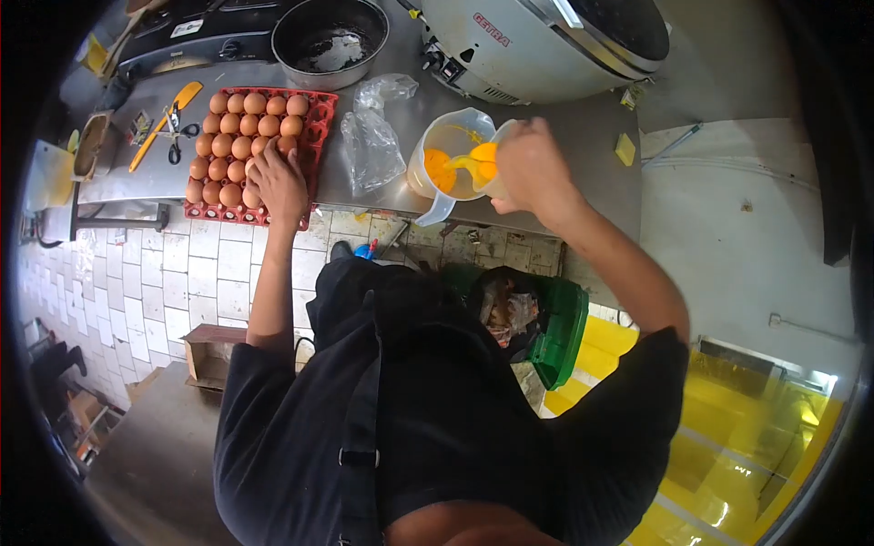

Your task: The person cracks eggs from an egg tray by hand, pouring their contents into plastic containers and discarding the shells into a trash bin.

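Observation:
My left hand (pixel 278 185) lies over the right side of a red egg tray (pixel 319 123), its fingers spread and curved down among brown eggs (pixel 241 147). Whether an egg is under the palm is hidden. In my right hand (pixel 535 171) is a small pale cup (pixel 497 189), mostly covered by the fingers and tipped left over a clear plastic measuring jug (pixel 436 207). Raw egg (pixel 462 166) runs from the cup into the jug, where orange yolk (pixel 440 171) shows. The jug stands on the steel counter with its handle toward me.
A crumpled plastic bag (pixel 373 146) lies between tray and jug. Behind are a dark round pan (pixel 330 41) and a large grey appliance (pixel 528 50). Scissors (pixel 176 132) and an orange spatula (pixel 166 126) lie left of the tray. A green bin (pixel 569 332) stands below the counter.

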Demonstrator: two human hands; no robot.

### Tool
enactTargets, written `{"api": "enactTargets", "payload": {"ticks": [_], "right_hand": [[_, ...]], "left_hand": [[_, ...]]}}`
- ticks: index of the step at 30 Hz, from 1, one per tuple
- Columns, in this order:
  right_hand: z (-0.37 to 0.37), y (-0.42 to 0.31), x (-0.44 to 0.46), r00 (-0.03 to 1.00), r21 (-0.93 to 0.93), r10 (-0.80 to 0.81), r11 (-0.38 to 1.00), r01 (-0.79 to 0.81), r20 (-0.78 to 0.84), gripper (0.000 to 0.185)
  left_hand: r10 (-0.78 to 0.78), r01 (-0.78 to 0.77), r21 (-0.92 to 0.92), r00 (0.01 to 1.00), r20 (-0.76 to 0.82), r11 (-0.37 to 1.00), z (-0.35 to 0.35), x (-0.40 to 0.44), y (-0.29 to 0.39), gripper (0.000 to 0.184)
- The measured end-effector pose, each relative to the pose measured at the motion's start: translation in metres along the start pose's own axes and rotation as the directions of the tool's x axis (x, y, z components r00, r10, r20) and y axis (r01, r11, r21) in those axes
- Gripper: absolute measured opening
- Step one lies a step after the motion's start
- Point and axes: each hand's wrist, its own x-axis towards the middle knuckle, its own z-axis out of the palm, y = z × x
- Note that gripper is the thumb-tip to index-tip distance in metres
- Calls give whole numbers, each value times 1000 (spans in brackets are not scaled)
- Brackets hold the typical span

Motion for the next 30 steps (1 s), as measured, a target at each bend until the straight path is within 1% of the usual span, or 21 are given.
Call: {"api": "enactTargets", "payload": {"ticks": [1, 2, 4, 5, 6, 8, 10, 12, 14, 15, 17, 18, 19, 20, 21, 23, 25, 26, 28, 29, 30], "right_hand": [[-5, -6, 9, 986, -174, -122, 975, 140, 112, 68], [-14, -13, 16, 986, -162, -114, 978, 133, 122, 68], [-29, -19, 29, 919, -288, -232, 900, 327, 318, 69], [-31, -19, 33, 917, -287, -229, 900, 327, 327, 69], [-31, -21, 36, 909, -332, -251, 871, 362, 331, 70], [-28, -21, 42, 898, -375, -284, 834, 404, 336, 71], [-23, -17, 51, 864, -158, -327, 898, 410, 383, 75], [-12, -5, 55, 887, -44, -346, 926, 376, 305, 75], [2, 6, 46, 922, 143, -338, 938, 315, 186, 74], [8, 13, 42, 939, 194, -324, 935, 298, 117, 73], [32, 24, 15, 962, 354, -110, 914, 196, -249, 68], [-5, 31, -3, 993, 450, -58, 887, 100, -106, 66], [6, 41, -20, 990, 648, 16, 757, 81, -143, 67], [9, 48, -36, 992, 585, 113, 802, -121, 50, 67], [36, 50, -53, 979, 563, 198, 805, -188, 43, 65], [151, 42, -88, 802, 762, 558, 609, -220, -214, 58], [226, -2, -88, 648, 873, 756, 373, -314, -90, 55], [259, -33, -84, 481, 844, 876, 272, -462, -19, 54], [264, -67, -68, 564, 641, 815, 364, -676, 132, 57], [276, -83, -59, 554, 647, 822, 352, -677, 133, 57], [289, -98, -52, 536, 848, 815, 112, -518, 220, 65]], "left_hand": [[-66, 65, -83, 998, -5, 994, -2, -1, 2, 42], [-130, 128, -166, 992, -2, 978, -3, -2, 3, 42], [-154, 168, -309, 986, 70, 936, -13, -1, 3, 43], [-255, 416, -636, 908, 333, 650, -38, -2, 9, 45], [-214, 633, -744, 774, 596, 214, -55, -7, 13, 48], [-227, 620, -774, 778, 585, 131, -54, -26, 10, 53], [-33, 711, -679, 686, 727, -183, -58, -43, 8, 50], [3, 721, -684, 689, 725, -110, -54, -60, 9, 49], [119, 712, -656, 695, 709, -249, -53, -73, 10, 52], [155, 670, -738, 740, 655, -82, -48, -85, 7, 54], [46, 734, -673, 678, 734, -90, -69, -86, 24, 60], [-9, 763, -639, 641, 767, -101, -81, -88, 33, 63], [55, 746, -652, 663, 747, -138, -77, -94, 30, 61], [118, 731, -659, 681, 723, -177, -72, -101, 28, 59], [190, 678, -703, 735, 650, -217, -58, -107, 25, 56], [148, 756, -595, 644, 750, -274, -55, -108, 34, 55], [151, 729, -675, 685, 713, -115, -73, -111, 36, 54], [170, 718, -685, 696, 698, -127, -82, -108, 40, 51], [255, 671, -740, 724, 641, -48, -81, -107, 44, 49], [263, 666, -745, 726, 635, -38, -93, -103, 49, 49], [324, 581, -802, 740, 590, 135, -117, -100, 57, 47]]}}
